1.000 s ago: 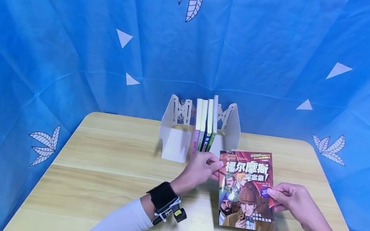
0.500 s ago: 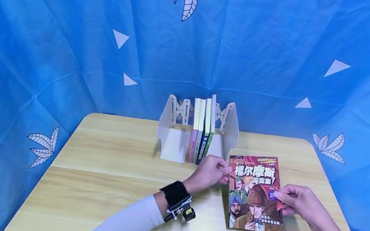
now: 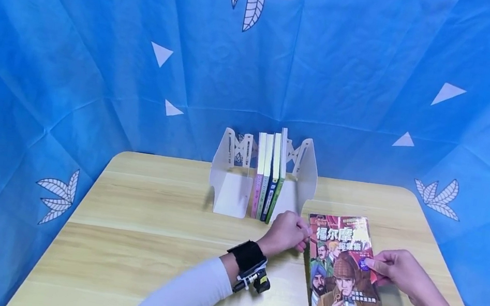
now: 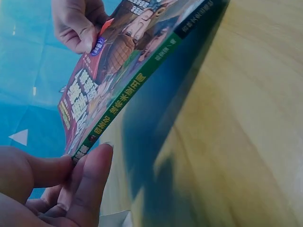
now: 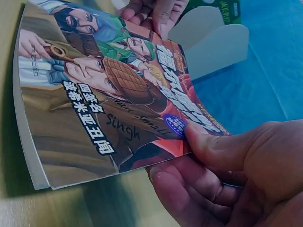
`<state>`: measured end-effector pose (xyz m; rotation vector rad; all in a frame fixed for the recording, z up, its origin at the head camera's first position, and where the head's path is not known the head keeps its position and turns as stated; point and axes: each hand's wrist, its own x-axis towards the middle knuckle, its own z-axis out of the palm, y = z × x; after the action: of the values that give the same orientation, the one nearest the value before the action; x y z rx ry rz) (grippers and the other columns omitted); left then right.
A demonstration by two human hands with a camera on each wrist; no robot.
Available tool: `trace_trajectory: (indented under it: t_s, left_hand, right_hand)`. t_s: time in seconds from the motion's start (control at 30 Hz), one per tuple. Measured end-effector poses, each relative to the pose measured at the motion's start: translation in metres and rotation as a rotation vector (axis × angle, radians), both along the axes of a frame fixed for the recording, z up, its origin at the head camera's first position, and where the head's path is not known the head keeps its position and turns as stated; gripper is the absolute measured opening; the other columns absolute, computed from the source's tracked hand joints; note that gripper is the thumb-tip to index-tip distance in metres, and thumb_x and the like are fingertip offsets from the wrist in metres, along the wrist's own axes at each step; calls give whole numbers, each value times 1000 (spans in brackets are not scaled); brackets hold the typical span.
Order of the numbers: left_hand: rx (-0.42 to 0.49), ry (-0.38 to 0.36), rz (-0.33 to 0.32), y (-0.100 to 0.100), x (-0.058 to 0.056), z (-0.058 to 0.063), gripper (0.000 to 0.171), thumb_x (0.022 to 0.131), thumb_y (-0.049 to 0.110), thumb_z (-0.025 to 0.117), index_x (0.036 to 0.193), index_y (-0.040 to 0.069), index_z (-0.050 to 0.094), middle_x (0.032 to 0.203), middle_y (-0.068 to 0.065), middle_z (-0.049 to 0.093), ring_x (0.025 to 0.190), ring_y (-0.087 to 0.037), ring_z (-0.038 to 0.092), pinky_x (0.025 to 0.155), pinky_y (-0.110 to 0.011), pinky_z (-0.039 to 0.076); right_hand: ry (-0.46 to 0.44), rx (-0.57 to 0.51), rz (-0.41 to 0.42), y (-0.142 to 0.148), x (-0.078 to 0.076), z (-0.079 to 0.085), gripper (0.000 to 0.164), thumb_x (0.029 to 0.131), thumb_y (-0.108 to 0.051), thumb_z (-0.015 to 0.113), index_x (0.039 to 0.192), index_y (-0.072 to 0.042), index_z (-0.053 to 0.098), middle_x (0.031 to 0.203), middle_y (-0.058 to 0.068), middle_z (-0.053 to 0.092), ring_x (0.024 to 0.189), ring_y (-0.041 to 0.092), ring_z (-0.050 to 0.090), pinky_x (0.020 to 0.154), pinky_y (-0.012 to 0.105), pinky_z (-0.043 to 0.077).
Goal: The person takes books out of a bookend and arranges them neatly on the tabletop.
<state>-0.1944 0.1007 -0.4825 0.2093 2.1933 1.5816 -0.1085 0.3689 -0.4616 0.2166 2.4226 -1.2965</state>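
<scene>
A paperback book (image 3: 343,271) with a red and brown illustrated cover is held face up above the table's right half. My left hand (image 3: 285,234) pinches its upper left corner between thumb and fingers. In the left wrist view the book's green spine (image 4: 128,94) faces the camera, and a shadow falls on the wood below it. The right hand (image 3: 399,271) grips the opposite edge, thumb on the cover beside a purple round badge (image 5: 175,124) and fingers underneath. Part of the lower pages shows along the edge in the right wrist view.
Behind the left hand stands a white expandable book rack (image 3: 232,193) holding several upright books (image 3: 265,177) in its middle. The wooden table (image 3: 141,253) has rounded back corners. A blue patterned cloth (image 3: 353,84) hangs behind and at both sides.
Both hands have carried the book to the right and slightly nearer the person. Both have kept hold of it throughout. The rack and its books stay in place.
</scene>
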Motion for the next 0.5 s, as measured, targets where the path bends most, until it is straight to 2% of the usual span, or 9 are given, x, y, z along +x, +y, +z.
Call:
trace_trajectory:
  t_s: [0.2, 0.33, 0.5]
  left_hand:
    - [-45, 24, 25, 6, 0, -14, 17, 87, 6, 69, 70, 4, 70, 62, -4, 66, 55, -29, 69, 51, -37, 59]
    - [-76, 47, 29, 10, 1, -23, 20, 87, 5, 69, 67, 5, 69, 66, 0, 70, 52, -27, 68, 48, -34, 58]
    - [-172, 65, 21, 15, 1, -30, 25, 87, 12, 71, 63, 10, 67, 58, -2, 68, 44, -20, 64, 42, -28, 54]
  right_hand:
    - [8, 87, -1, 1, -4, -6, 20, 93, -12, 63, 83, 5, 68, 67, 4, 65, 59, 14, 63, 57, 30, 57]
    - [-9, 141, -13, 0, -6, -9, 17, 92, -8, 62, 81, 3, 69, 63, 3, 64, 57, 14, 59, 52, 28, 53]
    - [-44, 171, -31, 1, -8, -14, 15, 92, -5, 61, 83, 3, 71, 62, 3, 65, 56, 14, 59, 51, 28, 52]
